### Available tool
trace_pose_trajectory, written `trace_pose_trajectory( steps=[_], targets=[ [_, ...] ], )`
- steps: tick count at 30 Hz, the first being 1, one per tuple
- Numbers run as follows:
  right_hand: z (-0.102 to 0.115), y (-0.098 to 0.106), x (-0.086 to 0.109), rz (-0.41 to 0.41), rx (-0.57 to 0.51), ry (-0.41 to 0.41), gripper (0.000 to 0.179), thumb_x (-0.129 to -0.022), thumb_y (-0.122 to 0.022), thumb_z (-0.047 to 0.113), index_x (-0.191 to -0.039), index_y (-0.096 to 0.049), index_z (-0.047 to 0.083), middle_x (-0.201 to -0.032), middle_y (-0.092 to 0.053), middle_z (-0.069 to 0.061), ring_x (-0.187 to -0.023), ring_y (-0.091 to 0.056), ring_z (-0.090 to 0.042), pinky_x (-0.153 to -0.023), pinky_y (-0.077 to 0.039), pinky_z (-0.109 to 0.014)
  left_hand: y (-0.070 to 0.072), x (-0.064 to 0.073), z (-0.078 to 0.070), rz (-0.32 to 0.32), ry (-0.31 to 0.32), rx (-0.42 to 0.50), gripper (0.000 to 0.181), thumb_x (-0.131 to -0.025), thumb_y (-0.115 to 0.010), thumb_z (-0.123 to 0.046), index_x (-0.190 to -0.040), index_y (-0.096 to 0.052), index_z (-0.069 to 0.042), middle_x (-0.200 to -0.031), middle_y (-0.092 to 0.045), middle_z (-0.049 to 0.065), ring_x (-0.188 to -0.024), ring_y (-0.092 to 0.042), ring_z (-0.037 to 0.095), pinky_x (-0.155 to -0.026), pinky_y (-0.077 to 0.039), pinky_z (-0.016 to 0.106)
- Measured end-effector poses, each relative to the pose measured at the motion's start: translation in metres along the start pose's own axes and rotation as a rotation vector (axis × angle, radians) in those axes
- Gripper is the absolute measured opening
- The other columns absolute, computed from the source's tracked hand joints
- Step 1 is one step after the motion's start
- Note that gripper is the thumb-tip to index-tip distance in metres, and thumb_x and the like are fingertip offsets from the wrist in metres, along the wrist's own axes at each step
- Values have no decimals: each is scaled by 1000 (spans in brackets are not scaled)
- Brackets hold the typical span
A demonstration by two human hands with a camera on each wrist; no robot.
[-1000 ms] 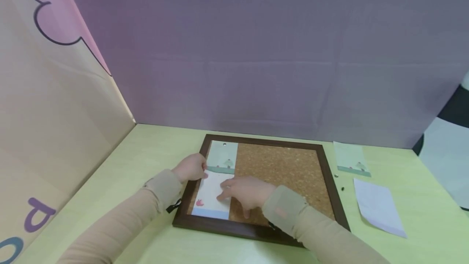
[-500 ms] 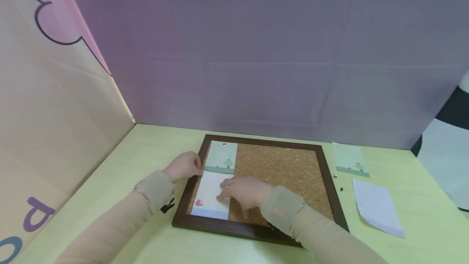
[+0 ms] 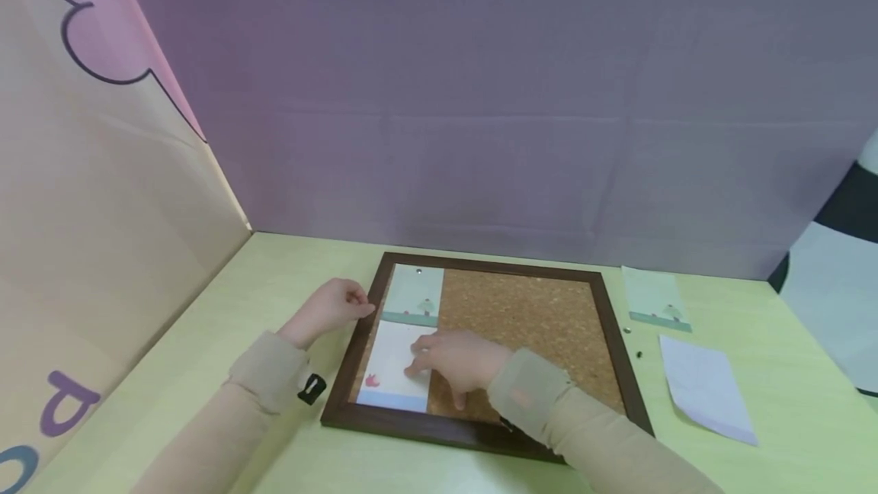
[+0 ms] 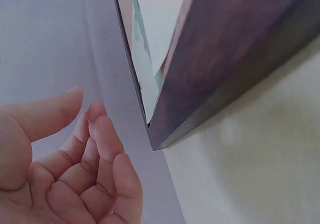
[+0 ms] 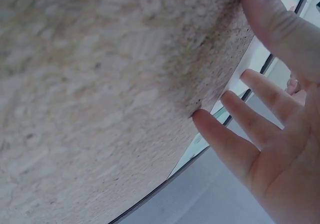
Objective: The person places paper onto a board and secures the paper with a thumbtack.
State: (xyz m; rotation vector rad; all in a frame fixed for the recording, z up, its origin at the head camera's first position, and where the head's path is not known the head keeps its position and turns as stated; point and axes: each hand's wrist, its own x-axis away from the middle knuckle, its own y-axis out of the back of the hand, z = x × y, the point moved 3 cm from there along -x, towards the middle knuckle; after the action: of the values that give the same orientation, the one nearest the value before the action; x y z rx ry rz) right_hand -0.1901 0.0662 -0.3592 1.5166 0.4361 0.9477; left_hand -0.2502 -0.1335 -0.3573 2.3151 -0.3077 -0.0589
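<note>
A cork board (image 3: 528,319) in a dark brown frame lies flat on the table. At its left side, a pale green sheet (image 3: 411,292) with a tree print has a small silver pushpin (image 3: 419,271) near its top. Below it lies a white sheet (image 3: 392,349) with a pink figure and a blue bottom band, its upper edge meeting the green one. My right hand (image 3: 463,359) rests on the white sheet and the cork with fingers spread. My left hand (image 3: 329,311) hovers by the frame's left edge, fingers loosely bent; the left wrist view shows nothing in it.
Right of the board lie another green tree-print sheet (image 3: 655,299) and a blank-looking whitish sheet (image 3: 706,387). Two small objects, one silvery (image 3: 627,331) and one dark (image 3: 639,354), sit beside the frame. A purple-grey cloth (image 3: 480,113) stands behind the table.
My left hand has let go of the white sheet's upper left corner and drawn back left past the frame. The right hand stays in place on the sheet.
</note>
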Motion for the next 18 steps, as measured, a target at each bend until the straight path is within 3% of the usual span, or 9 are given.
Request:
trace_pose_trajectory(
  steps=[8, 18],
  targets=[
    [1, 0, 1, -2, -2, -4, 78, -58, -85, 13, -130, -57, 27, -143, -46, 0, -130, -45, -19, -106, -40, -32, 1, 22, 7, -1, -44, 33, 14, -88, -63, -15, -80, -61, -3, -74, -59, 4, -67, -51, 15, -61, -44, 27],
    [0, -1, 1, -13, -27, -6, 77, -58, -84, 10, -129, -58, 26, -142, -47, -1, -130, -44, -19, -107, -39, -34, 1, 32, 16, -26, -47, 54, 12, -89, -62, -12, -84, -63, -1, -75, -62, 5, -68, -54, 14, -65, -46, 28]
  ],
)
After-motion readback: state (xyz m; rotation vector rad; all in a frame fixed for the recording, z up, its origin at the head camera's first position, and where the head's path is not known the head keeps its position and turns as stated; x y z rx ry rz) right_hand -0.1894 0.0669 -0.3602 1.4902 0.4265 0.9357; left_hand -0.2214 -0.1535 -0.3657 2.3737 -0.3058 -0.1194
